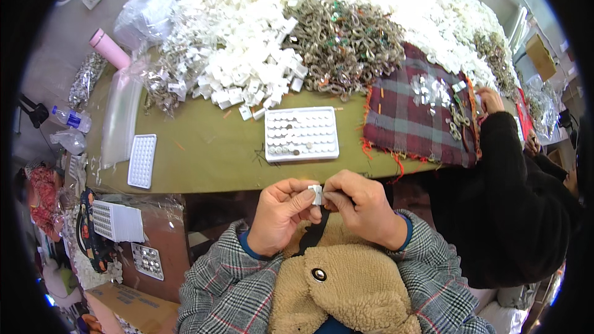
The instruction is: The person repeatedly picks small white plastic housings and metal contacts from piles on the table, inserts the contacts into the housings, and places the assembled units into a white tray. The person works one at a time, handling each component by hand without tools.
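Just in front of the table edge, my left hand (277,213) pinches a small white plastic piece (316,193) between thumb and fingers. My right hand (371,205) meets it from the other side, its fingertips pressed together at the piece's right edge. Anything held in those fingertips is too small to make out. Beyond my hands on the table lies a white tray (302,156) with rows of small pockets. A few of its pockets hold small grey or dark bits.
White plastic pieces (247,55) form a large heap at the back, beside a pile of grey-brown metal-looking parts (346,43). A plaid cloth (396,111) lies right, near a co-worker's hand (490,100). Leftward are another white tray (142,161) and a pink bottle (110,49).
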Available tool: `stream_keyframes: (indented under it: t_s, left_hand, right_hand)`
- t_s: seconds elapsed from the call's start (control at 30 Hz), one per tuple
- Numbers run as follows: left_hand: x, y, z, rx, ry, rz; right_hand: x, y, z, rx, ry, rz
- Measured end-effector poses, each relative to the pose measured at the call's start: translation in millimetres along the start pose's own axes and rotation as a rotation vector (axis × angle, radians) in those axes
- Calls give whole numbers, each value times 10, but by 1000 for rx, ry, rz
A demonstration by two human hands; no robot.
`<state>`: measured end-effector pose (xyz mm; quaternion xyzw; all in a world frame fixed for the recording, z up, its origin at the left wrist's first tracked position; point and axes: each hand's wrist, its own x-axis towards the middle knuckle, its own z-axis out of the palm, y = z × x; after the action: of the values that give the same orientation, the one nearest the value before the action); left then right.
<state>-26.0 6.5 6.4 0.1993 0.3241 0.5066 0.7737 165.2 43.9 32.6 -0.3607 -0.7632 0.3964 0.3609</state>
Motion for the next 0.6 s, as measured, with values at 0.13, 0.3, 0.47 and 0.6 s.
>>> stream_keyframes:
  t_s: [0.13,0.3,0.47,0.6]
  left_hand:
    - [32,54,15,29,52,6]
    - [136,271,-60,-88,9,66]
    - [180,550,-281,-297,40,103]
    - [161,643,-471,-390,57,47]
  right_hand:
    - [151,-13,36,-64,4,-152]
    - [664,43,-238,-25,-250,19]
    - [1607,313,-147,-779,-224,-575]
    - [1997,517,121,-951,-242,-760]
